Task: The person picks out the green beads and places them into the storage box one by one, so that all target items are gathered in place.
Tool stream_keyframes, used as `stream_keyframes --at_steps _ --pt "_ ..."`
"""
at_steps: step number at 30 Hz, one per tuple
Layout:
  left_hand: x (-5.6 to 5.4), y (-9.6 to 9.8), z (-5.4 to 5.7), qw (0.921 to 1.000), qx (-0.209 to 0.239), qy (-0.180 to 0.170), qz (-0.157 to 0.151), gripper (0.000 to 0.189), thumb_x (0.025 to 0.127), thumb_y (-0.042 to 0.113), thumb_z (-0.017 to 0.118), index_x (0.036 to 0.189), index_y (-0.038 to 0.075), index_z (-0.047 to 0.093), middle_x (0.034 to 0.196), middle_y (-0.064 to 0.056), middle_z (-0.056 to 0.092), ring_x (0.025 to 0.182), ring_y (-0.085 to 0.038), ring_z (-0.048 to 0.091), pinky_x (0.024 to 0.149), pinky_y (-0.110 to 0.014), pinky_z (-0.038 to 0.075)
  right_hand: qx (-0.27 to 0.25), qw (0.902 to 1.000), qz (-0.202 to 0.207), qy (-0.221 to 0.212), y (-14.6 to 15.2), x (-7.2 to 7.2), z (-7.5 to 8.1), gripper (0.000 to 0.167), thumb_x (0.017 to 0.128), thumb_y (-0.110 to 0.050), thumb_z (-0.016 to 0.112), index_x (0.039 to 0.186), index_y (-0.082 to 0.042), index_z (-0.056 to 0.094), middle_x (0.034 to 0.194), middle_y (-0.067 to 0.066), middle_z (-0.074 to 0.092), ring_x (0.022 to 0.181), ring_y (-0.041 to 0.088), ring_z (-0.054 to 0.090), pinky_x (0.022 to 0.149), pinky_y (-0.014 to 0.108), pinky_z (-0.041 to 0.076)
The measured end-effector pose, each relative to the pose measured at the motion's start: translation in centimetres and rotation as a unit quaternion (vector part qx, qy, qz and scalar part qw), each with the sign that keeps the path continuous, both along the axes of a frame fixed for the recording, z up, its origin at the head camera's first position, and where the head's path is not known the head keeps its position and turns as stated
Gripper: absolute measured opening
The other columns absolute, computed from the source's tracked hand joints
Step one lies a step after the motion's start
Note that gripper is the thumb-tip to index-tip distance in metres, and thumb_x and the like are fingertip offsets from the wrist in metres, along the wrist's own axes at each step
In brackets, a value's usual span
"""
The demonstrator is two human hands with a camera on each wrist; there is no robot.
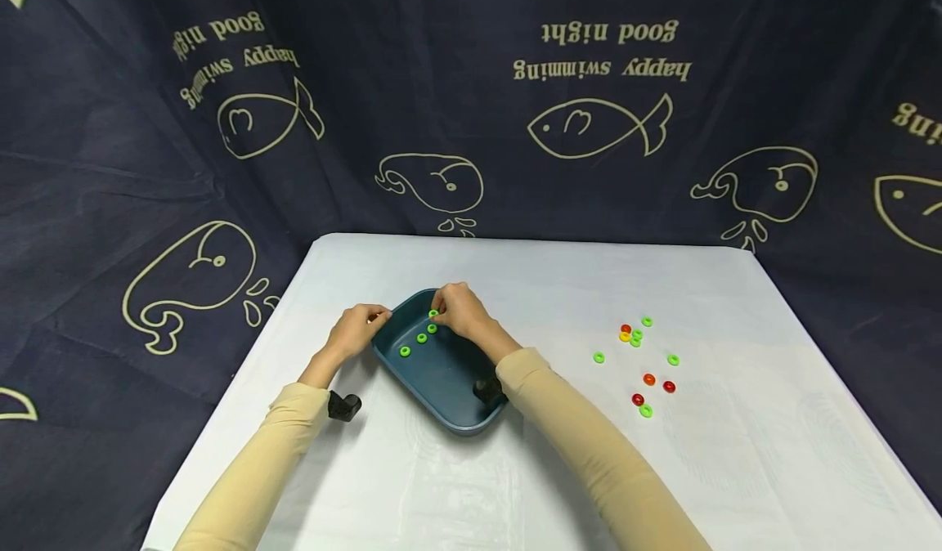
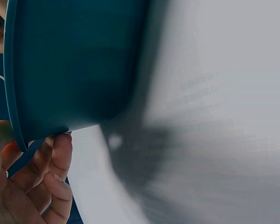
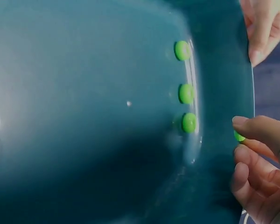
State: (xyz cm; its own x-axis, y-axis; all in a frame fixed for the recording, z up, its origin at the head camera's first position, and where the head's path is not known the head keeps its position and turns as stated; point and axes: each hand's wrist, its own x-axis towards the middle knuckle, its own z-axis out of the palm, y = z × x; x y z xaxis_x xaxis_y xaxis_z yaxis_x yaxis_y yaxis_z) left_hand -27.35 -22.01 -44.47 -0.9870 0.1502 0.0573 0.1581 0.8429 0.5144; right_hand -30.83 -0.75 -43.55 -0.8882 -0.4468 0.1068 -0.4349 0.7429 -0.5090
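Note:
A deep dark-teal plastic tray [image 1: 441, 379] stands at an angle on the table. My left hand [image 1: 353, 330] grips its rim near the far left corner, and the thumb shows on the rim in the right wrist view. Over the far end of the tray, my right hand [image 1: 464, 315] pinches a small green ring [image 3: 239, 136] between thumb and fingers, close to the end wall. Three more green rings [image 3: 189, 122] lie spaced in a row on the tray floor along that end. In the left wrist view, the tray's outer wall [image 2: 74, 65] hides its inside.
To the right of the tray, several loose rings in green [image 1: 673, 360], red [image 1: 669, 387], orange [image 1: 649, 379] and yellow [image 1: 625, 337] lie scattered on the white table [image 1: 736, 453]. A dark curtain [image 1: 471, 85] printed with fish and whales hangs behind the table.

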Motion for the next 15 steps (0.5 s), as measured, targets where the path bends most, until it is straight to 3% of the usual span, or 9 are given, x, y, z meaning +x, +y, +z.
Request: stream_keyframes --at_steps 7,10,12,15 --pt "0.0 0.0 0.1 1.0000 0.000 -0.003 0.001 0.032 0.097 0.027 0.052 0.114 0.005 0.067 0.104 -0.017 0.067 0.082 -0.026 0.061 0.061 -0.032 0.043 0.024 0.9995 0.008 -0.020 -0.3 0.4 -1.0 0.015 0.081 -0.013 0.073 0.093 -0.005 0.072 0.092 0.007 0.069 0.082 0.016 0.065 0.069 0.025 0.051" --pt "0.0 0.0 0.1 1.0000 0.000 -0.004 0.001 0.032 0.097 0.027 0.052 0.114 0.005 0.067 0.104 -0.017 0.068 0.082 -0.026 0.062 0.061 -0.032 0.043 0.036 0.9991 0.008 -0.023 -0.3 0.6 -1.5 0.008 0.081 -0.014 0.074 0.082 -0.006 0.071 0.075 0.001 0.064 0.066 0.011 0.058 0.059 0.022 0.046" --pt "0.0 0.0 0.1 1.0000 0.001 -0.004 0.000 0.032 0.097 0.027 0.052 0.115 0.005 0.067 0.104 -0.017 0.068 0.082 -0.025 0.061 0.061 -0.031 0.042 0.044 0.9987 0.013 -0.024 -0.3 0.6 -1.8 0.019 0.082 -0.014 0.073 0.067 -0.006 0.064 0.060 -0.002 0.050 0.053 0.008 0.045 0.052 0.021 0.037" --pt "0.0 0.0 0.1 1.0000 0.001 -0.004 0.000 0.032 0.097 0.026 0.052 0.115 0.005 0.067 0.105 -0.017 0.068 0.083 -0.026 0.062 0.062 -0.033 0.043 0.051 0.9984 0.017 -0.018 -0.4 0.6 -2.1 0.028 0.082 -0.015 0.073 0.060 -0.010 0.056 0.055 -0.005 0.039 0.049 0.006 0.034 0.051 0.020 0.031"
